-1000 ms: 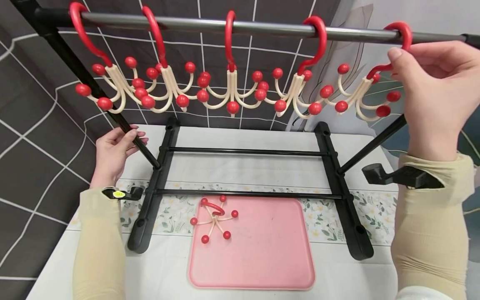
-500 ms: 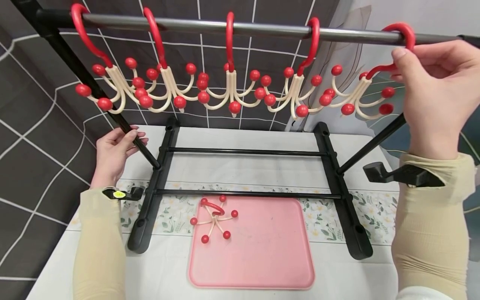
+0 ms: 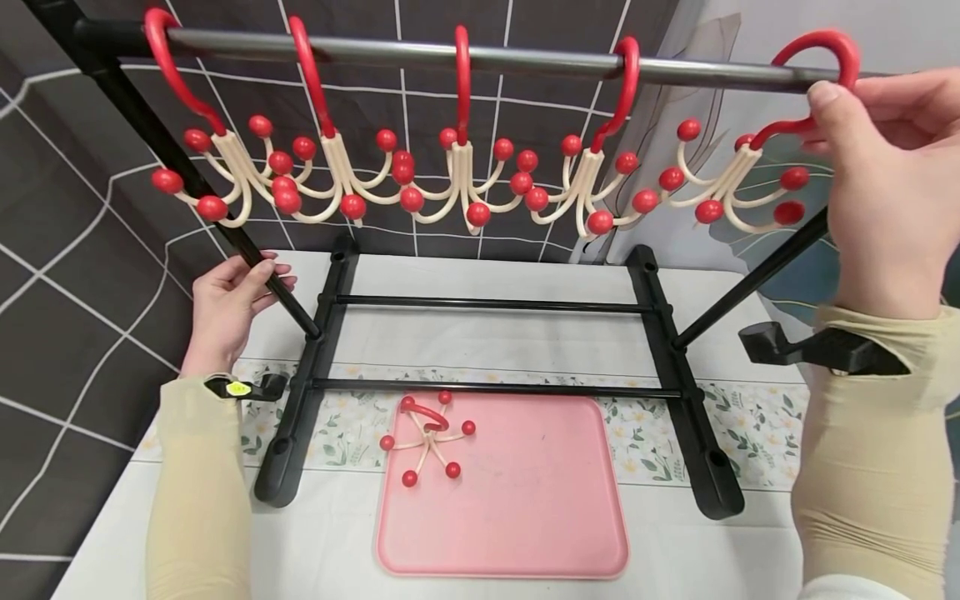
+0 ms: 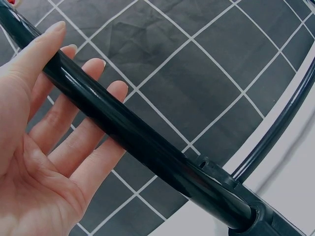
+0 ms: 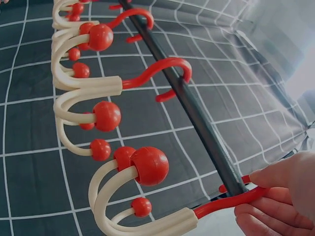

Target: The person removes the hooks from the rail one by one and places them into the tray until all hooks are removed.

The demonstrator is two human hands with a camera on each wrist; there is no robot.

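My right hand (image 3: 892, 183) pinches the red hook of the rightmost octopus-style hanger (image 3: 723, 179), which has cream arms tipped with red balls. In the right wrist view, this red hook (image 5: 231, 201) loops over the end part of the rail (image 5: 197, 118); in the head view its top stands above the bar. Around the left slanted post (image 4: 108, 108) of the black rack, my left hand (image 4: 54, 132) holds with the thumb in front and fingers behind. Several like hangers (image 3: 341, 171) hang along the rail to the left.
Below the rack lies a pink tray (image 3: 532, 508) with another such hanger (image 3: 429, 437) at its upper left. The rack's two black feet (image 3: 682, 392) stand on a white table with a floral strip. A dark checked cloth (image 3: 60, 333) covers the left and back.
My right hand has moved right and slightly up, taking the rightmost hook along the rail. The fourth hanger has slid a little left and turned. My left hand stays in place.
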